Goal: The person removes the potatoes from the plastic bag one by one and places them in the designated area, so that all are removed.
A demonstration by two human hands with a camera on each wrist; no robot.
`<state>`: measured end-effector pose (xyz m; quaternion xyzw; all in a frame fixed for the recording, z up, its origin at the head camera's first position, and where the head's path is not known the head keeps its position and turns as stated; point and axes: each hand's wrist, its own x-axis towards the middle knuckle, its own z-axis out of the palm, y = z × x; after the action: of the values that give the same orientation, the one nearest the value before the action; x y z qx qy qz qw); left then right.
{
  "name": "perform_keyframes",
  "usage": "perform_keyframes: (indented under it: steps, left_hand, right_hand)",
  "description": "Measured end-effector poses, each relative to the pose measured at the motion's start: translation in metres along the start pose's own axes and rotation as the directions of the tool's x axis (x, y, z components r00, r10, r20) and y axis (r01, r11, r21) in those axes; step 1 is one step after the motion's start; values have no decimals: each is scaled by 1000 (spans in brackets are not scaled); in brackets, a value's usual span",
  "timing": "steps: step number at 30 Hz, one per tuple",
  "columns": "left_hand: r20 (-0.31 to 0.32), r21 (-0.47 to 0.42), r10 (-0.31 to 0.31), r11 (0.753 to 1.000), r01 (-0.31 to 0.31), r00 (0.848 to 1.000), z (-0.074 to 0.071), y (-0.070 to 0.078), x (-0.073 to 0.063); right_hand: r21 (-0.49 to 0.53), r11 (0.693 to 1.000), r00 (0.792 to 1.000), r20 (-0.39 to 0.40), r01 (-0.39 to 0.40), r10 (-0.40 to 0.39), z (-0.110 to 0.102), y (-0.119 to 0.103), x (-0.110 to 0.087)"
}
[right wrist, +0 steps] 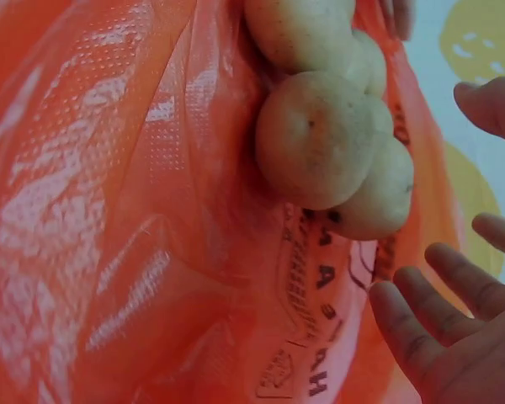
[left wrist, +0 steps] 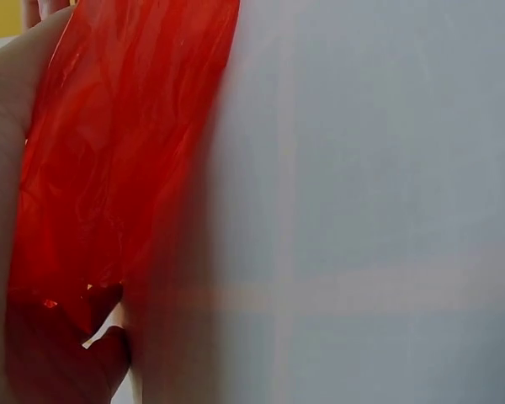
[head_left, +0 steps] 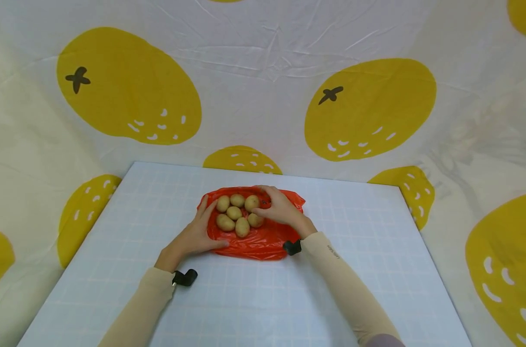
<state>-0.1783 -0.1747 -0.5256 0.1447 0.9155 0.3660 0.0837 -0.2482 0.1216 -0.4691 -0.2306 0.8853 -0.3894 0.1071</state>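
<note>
Several pale yellow potatoes [head_left: 243, 227] lie grouped on a red plastic bag [head_left: 263, 243], spread flat on the table. My left hand [head_left: 195, 235] rests along the bag's left edge, its fingers and thumb spread wide beside the potatoes. In the left wrist view, red plastic [left wrist: 135, 126] passes close against that hand's palm. My right hand [head_left: 281, 207] is over the right part of the bag, thumb and fingers apart around the far right potato [head_left: 252, 203]. The right wrist view shows its fingers [right wrist: 404, 324] extended, with a gap to the nearest potatoes [right wrist: 316, 139].
The white table [head_left: 358, 270] has a faint grid pattern. Behind and beside it hangs a pale cloth [head_left: 254, 106] printed with large yellow fruit. Dark printing shows on the bag in the right wrist view. Small black devices sit at both wrists.
</note>
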Motion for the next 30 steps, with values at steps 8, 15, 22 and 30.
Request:
perform_keyframes:
  steps: [8,15,22,30]
  left_hand:
    - [-1,9,-9,1000,9,1000,1,1,1]
    - [6,10,-28,1000,28,1000,-1,4,2]
    - [-5,-14,-18,1000,18,1000,0,2,4]
    - [-6,0,-8,1000,8,1000,0,2,2]
  right_hand:
    - [-25,1000,999,-35,-14,13,11,8,7]
    - [-11,1000,999,-35,-29,28,13,10,13]
    - [27,998,998,-14,-65,66,13,12,18]
    - [-10,999,999,-10,-46,46,17,14,25]
